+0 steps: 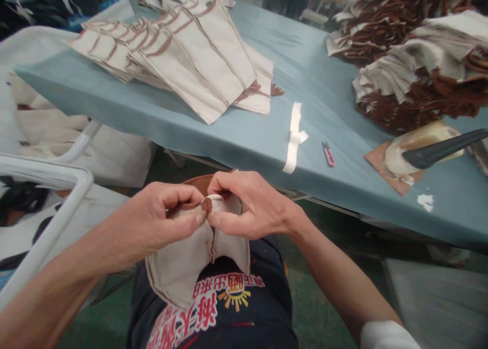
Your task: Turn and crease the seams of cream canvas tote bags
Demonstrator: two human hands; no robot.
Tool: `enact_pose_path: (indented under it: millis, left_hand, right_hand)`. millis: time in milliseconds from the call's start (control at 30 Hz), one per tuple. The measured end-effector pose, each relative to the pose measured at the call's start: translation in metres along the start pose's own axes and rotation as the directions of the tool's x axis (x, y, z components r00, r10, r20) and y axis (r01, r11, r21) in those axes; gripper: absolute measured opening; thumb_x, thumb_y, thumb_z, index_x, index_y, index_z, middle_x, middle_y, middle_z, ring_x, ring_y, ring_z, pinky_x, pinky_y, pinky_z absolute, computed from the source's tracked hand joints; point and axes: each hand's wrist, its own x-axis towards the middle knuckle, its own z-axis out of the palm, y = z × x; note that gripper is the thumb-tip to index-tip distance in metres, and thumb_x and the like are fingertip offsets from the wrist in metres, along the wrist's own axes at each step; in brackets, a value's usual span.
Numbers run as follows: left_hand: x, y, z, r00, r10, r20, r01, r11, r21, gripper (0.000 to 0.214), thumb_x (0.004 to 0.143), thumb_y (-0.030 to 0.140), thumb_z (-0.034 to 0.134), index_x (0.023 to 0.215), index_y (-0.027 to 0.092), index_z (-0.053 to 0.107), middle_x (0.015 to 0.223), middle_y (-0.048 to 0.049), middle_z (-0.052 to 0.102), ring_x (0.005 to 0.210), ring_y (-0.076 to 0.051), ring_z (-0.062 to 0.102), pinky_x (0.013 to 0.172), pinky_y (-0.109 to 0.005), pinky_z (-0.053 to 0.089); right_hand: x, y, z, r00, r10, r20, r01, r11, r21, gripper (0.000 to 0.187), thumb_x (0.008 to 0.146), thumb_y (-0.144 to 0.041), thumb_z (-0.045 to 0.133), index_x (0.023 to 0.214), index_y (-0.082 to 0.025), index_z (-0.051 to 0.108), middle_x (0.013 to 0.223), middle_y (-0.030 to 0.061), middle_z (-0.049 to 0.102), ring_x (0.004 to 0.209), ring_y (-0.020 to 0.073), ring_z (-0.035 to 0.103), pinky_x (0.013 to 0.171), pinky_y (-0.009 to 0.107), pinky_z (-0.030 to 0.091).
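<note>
Between my two hands hangs a sewn fabric piece, off-white on the side facing me, with brown edges and a brown seam down its middle. My left hand pinches it just left of the seam, thumb on top. My right hand grips it on the other side of the seam, with the thumb close to my left thumb. A small brown fold pokes up where the thumbs meet. The piece is over my lap, in front of a dark apron with printed lettering. My other fingertips are hidden behind the fabric.
Ahead is a blue-covered table. On it lie a stack of off-white sewn pieces, a white strip, pink thread snips, a glue container with a black-handled brush, and brown-and-white piles. A white metal frame stands left.
</note>
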Motion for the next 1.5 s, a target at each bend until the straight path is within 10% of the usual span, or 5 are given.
enact_pose_path:
  millis: [400, 867, 1200, 1500]
  left_hand:
    - [0.001, -0.003, 0.016, 0.959, 0.204, -0.197, -0.164, 0.966, 0.199, 0.021, 0.081, 0.035, 0.056, 0.069, 0.020, 0.065, 0.063, 0.0038, 0.057, 0.058, -0.012, 0.047, 0.050, -0.021, 0.036]
    - [-0.001, -0.011, -0.006, 0.974, 0.224, 0.031, -0.226, 0.970, 0.094, 0.034, 0.093, 0.048, 0.060, 0.079, 0.020, 0.072, 0.072, 0.0014, 0.065, 0.062, -0.014, 0.054, 0.053, -0.021, 0.040]
    - [-0.008, 0.001, -0.015, 0.837, 0.544, -0.065, -0.471, 0.775, 0.421, 0.020, 0.102, 0.026, 0.063, 0.090, 0.022, 0.079, 0.070, 0.0070, 0.073, 0.057, -0.008, 0.060, 0.057, -0.019, 0.041]
    - [-0.015, 0.014, -0.019, 0.804, 0.595, 0.002, -0.505, 0.679, 0.533, 0.022, 0.095, 0.017, 0.055, 0.082, 0.021, 0.073, 0.059, 0.0074, 0.061, 0.049, -0.009, 0.049, 0.052, -0.026, 0.032]
  right_hand:
    - [0.002, -0.012, 0.002, 0.990, 0.132, 0.049, -0.112, 0.947, -0.303, 0.006, 0.087, -0.027, 0.059, 0.089, -0.023, 0.055, 0.079, -0.0013, 0.064, 0.074, 0.0168, 0.053, 0.073, 0.032, 0.036]
    - [0.000, -0.010, 0.004, 0.997, 0.027, 0.073, -0.023, 0.998, -0.060, 0.017, 0.091, -0.033, 0.058, 0.080, -0.023, 0.049, 0.069, -0.0068, 0.049, 0.063, 0.0108, 0.043, 0.065, 0.028, 0.029]
    - [0.003, -0.014, 0.008, 0.999, 0.016, 0.038, -0.011, 0.990, -0.142, 0.019, 0.086, -0.029, 0.056, 0.076, -0.025, 0.040, 0.065, -0.0082, 0.042, 0.060, 0.0111, 0.035, 0.063, 0.030, 0.026]
    - [0.009, -0.032, 0.004, 0.999, 0.029, 0.046, -0.012, 0.943, -0.332, 0.021, 0.085, -0.026, 0.055, 0.076, -0.026, 0.036, 0.070, -0.0034, 0.051, 0.067, 0.0148, 0.040, 0.065, 0.033, 0.024]
